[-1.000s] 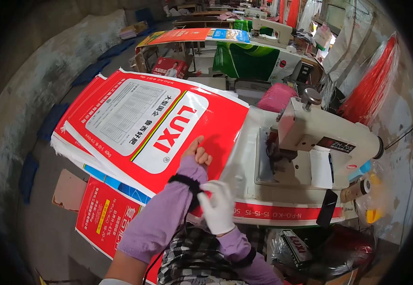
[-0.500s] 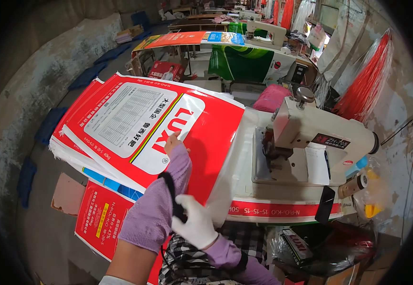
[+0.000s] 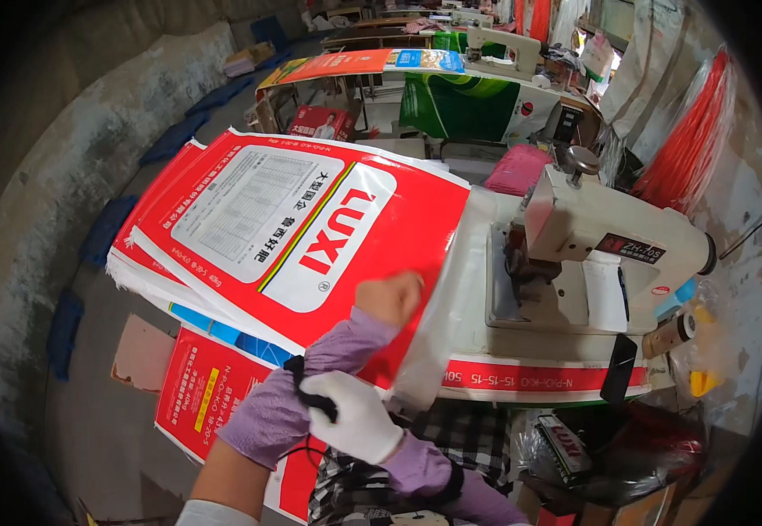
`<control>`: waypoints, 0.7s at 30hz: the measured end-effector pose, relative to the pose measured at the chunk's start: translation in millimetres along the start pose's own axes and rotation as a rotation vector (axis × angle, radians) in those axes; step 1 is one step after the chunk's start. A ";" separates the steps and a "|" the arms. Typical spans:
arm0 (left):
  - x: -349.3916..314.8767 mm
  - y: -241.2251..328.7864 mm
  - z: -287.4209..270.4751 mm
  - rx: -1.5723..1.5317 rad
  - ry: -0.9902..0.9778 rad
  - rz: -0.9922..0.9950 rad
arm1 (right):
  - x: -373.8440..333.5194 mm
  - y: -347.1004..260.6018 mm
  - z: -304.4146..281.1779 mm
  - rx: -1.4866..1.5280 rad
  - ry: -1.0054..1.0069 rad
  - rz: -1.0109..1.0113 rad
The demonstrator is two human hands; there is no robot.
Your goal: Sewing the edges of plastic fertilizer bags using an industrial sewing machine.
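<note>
My left hand (image 3: pixel 390 296) is bare and curled into a loose fist, slightly blurred, over the right part of the top red printed sack (image 3: pixel 416 219). Nothing shows in its fingers. The purple sleeve cover (image 3: pixel 267 419) reaches up that forearm, with a black band (image 3: pixel 297 373) around the wrist. My right hand (image 3: pixel 359 425), in a white glove, grips the black band, its fingers bent around it. A thin black cord hangs below. The sacks lie in a stack, their edges fanned out at the left.
To the right stands a cream sewing machine (image 3: pixel 591 219) with a white paper pad (image 3: pixel 605 296) and pen on its bed. A dark phone-like slab (image 3: pixel 619 368) leans at the table edge. Red strands (image 3: pixel 688 131) hang on the wall. More machines and sacks lie beyond.
My left hand has drawn back from the sack's printed lettering, rightward and nearer, and its fingers have curled in. My right hand still holds the band. The whole view has shifted slightly.
</note>
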State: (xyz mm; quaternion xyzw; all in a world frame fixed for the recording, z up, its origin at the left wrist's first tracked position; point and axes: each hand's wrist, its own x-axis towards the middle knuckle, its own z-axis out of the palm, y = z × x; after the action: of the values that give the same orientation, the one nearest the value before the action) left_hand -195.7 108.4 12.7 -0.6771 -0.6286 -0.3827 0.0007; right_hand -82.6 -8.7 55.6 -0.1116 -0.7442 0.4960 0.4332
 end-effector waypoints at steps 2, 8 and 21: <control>29.5 -2.4 -7.0 -0.718 0.330 -0.594 | -23.0 9.8 -10.0 0.209 0.023 0.304; 72.4 14.0 -13.9 -2.160 0.651 -1.221 | -56.7 66.3 -13.3 0.681 0.104 0.434; 44.5 -24.7 21.9 0.453 -0.081 -0.049 | -10.3 -39.7 -16.7 -0.236 0.017 -0.055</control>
State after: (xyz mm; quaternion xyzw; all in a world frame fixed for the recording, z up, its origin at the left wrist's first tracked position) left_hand -209.1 162.0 8.5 -0.6589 -0.7143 -0.2043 0.1180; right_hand -53.3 -23.3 85.5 -0.1456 -0.7965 0.3917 0.4370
